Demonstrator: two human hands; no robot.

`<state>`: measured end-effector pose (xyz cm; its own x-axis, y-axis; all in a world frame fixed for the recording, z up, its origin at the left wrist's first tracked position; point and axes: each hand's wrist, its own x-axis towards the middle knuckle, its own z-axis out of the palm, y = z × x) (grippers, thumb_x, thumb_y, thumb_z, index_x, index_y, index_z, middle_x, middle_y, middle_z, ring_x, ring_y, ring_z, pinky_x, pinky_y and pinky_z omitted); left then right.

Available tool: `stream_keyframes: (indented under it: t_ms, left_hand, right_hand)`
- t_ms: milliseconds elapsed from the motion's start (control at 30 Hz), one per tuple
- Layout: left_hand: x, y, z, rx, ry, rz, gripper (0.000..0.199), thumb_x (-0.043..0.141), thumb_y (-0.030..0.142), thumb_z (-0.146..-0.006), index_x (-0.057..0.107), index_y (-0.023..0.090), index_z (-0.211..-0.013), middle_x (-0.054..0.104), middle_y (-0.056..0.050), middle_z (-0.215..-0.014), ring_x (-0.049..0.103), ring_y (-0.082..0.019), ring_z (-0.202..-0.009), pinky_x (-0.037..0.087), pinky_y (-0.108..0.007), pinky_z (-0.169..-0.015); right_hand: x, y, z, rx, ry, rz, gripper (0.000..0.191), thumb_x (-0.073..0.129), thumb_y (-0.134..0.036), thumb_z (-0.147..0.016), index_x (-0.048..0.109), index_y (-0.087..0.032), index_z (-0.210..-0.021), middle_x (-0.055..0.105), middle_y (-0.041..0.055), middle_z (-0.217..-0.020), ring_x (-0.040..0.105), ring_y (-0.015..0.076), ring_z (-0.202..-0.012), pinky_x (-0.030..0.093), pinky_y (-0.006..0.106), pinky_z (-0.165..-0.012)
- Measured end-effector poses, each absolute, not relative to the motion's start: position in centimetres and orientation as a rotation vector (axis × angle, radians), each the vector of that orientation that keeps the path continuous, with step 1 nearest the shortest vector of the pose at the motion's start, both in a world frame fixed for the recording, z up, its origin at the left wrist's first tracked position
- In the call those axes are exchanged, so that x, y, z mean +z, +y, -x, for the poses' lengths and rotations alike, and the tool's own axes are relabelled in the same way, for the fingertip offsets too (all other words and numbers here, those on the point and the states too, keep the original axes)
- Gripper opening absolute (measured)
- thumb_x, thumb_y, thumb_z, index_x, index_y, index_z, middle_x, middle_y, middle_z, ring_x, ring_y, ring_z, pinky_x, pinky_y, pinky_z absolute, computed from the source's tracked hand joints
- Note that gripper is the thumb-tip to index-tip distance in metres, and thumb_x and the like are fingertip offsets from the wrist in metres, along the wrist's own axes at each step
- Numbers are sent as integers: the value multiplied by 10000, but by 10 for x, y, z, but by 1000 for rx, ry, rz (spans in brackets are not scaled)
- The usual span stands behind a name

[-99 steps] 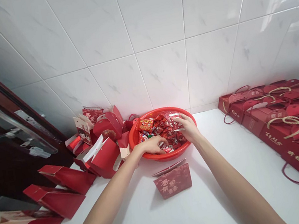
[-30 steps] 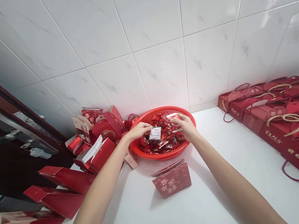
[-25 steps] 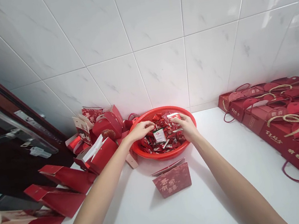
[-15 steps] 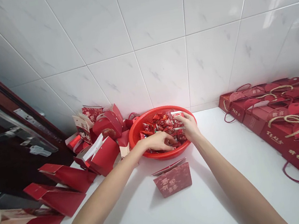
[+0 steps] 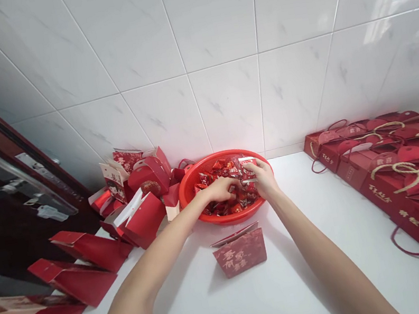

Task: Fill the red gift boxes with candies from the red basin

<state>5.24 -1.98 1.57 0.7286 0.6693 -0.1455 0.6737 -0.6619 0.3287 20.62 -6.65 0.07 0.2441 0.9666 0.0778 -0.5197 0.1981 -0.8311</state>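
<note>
A red plastic basket (image 5: 231, 217) by the wall holds several wrapped candies (image 5: 241, 202), mostly red. My left hand (image 5: 221, 189) reaches into it from the left, its bent fingers down among the candies and its thumb apart from the forefinger; the fingertips are partly hidden. Over the basket's right side, my right hand (image 5: 264, 175) is closed on a small red-and-white packet (image 5: 249, 167). Just in front of the basket stands a dark red paper box (image 5: 240, 251) with pale gold lettering, its top flaps spread apart.
Several red paper boxes (image 5: 145, 218) stand and lean along the left, near a dark door with a metal handle (image 5: 9, 188). Rows of red gift boxes (image 5: 385, 197) with rope handles fill the right of the white table (image 5: 316, 289). Behind is a tiled wall (image 5: 229, 105).
My left hand has shifted up and slightly left, further back in the basket. My right hand still holds the packet. The whole view has moved slightly.
</note>
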Motion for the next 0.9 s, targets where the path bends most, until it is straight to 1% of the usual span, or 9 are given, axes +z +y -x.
stream_keyframes:
  t_ms: [100,233,367,467,567,700,767,833,900]
  left_hand:
    - [19,-4,-33,207,1120,-2418,372,657,176,-720,703,223,-1086,722,-14,-1185,652,-236,-1100,460,-310,-1005]
    - [24,3,-9,411,1170,-2320,446,681,186,-715,676,206,-1160,646,-40,-1339,564,-235,-1269,389,-315,-1112]
    - [29,-1,6,487,1180,-2272,647,701,166,-681,600,247,-1316,561,-16,-1446,497,-246,-1349,381,-336,-1135]
    - [30,-5,11,499,1189,-2261,725,697,135,-647,577,277,-1348,551,6,-1456,461,-255,-1379,375,-354,-1146]
    - [28,-8,13,523,1200,-2214,702,669,121,-630,601,246,-1318,577,-8,-1428,489,-257,-1349,407,-344,-1118]
    - [23,-9,11,545,1195,-2103,556,585,136,-659,671,176,-1206,685,-41,-1255,635,-246,-1131,511,-330,-969]
    - [20,-9,8,586,1166,-2038,485,581,182,-693,689,153,-1166,700,-55,-1209,660,-237,-1053,529,-326,-918]
    - [20,-12,5,641,1114,-1998,438,612,258,-731,697,142,-1144,705,-60,-1181,663,-235,-1031,527,-333,-915]
    - [22,-16,1,687,1074,-1966,451,656,344,-749,695,138,-1148,715,-62,-1140,663,-239,-1018,526,-350,-912]
  right_hand:
    - [0,-67,-206,1182,-717,799,234,777,-327,-555,659,-202,-713,684,-10,-690,616,166,-652,500,279,-578]
    - [3,-68,-206,1199,-717,822,250,781,-328,-546,662,-199,-724,689,-4,-709,628,174,-671,508,280,-570]
    - [5,-71,-206,1235,-722,828,263,785,-329,-541,667,-198,-735,692,1,-714,630,182,-653,514,282,-522]
    - [6,-72,-206,1237,-733,829,267,791,-337,-547,674,-198,-743,700,7,-721,638,185,-659,521,279,-515]
    - [5,-72,-207,1228,-742,843,268,792,-338,-547,670,-195,-738,698,5,-721,634,177,-652,513,269,-506]
    - [4,-71,-207,1210,-770,850,244,779,-334,-564,655,-197,-723,685,-3,-721,629,161,-658,512,262,-546]
    - [4,-71,-207,1216,-781,849,246,780,-337,-568,655,-198,-727,687,-3,-731,631,160,-664,514,266,-561]
    - [4,-71,-207,1223,-780,849,252,787,-339,-563,654,-198,-724,689,-3,-733,630,160,-661,515,267,-562]
    - [5,-72,-207,1226,-778,855,256,790,-338,-558,658,-197,-726,691,-4,-731,628,157,-655,516,265,-557]
